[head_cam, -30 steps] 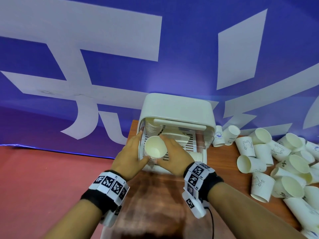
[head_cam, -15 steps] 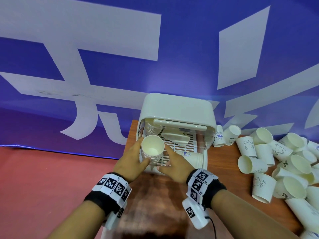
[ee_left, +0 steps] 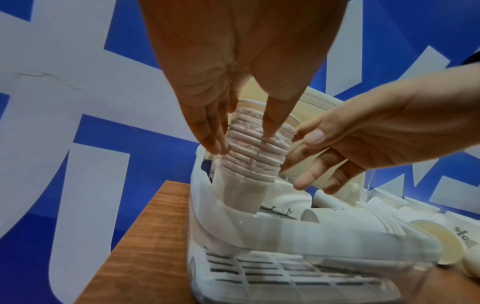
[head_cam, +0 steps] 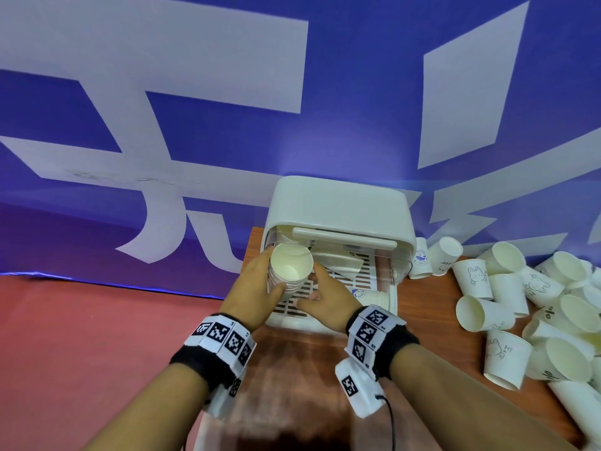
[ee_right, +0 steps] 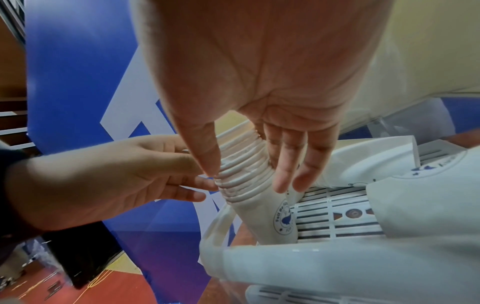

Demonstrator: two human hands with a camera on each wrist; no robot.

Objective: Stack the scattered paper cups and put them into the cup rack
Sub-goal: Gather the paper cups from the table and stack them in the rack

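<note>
White nested paper cups (ee_left: pixel 249 156), standing in the white plastic cup rack's (head_cam: pixel 341 206) left front corner, are pinched by the left hand (ee_left: pixel 233 67); the stack is touched by the right hand's (ee_right: pixel 259 72) extended fingers.

Premises present as a staged demonstration or data-recording area, not a home or kitchen. A large blue banner (head_cam: pixel 227 131) with oversized white characters forms the full backdrop directly behind a small wooden table (head_cam: pixel 429 307). Flooring is a red sports-type surface (head_cam: pixel 81 336), with yellow line markings visible in the right wrist view. Coded black-and-white marker bands (head_cam: pixel 224 336) are strapped to both wrists. A heap of loose paper cups (head_cam: pixel 520 307) and a white cup rack (head_cam: pixel 341 206) occupy the table.
</note>
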